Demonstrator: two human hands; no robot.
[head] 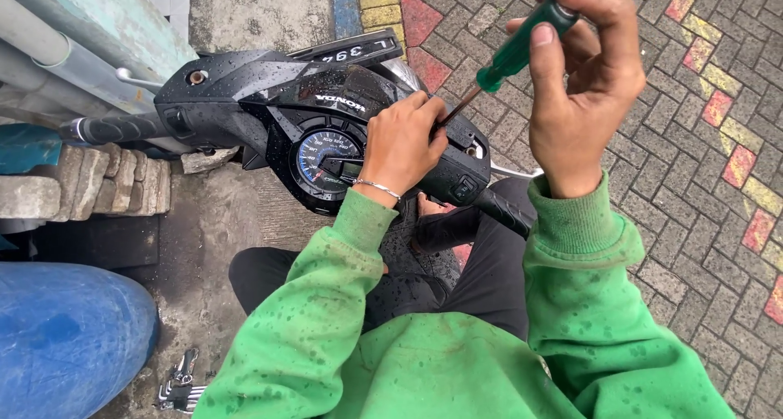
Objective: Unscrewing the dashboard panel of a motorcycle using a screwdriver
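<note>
While right hand (pixel 583 85) grips screwdriver (pixel 510 56) | left hand (pixel 404 142) pinches its shaft on handlebar cover (pixel 269 85)

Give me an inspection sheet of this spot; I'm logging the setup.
Surface: wet paving bricks and concrete.
Job's things: black scooter handlebar cover, wet; green-handled screwdriver, tip at the cover.
Clutter: hex key set on the ground; stacked bricks.
Hands: right hand grips the screwdriver handle; left hand steadies its shaft on the cover.
Cables: nothing seen.
Surroundings: blue drum, pipes.
</note>
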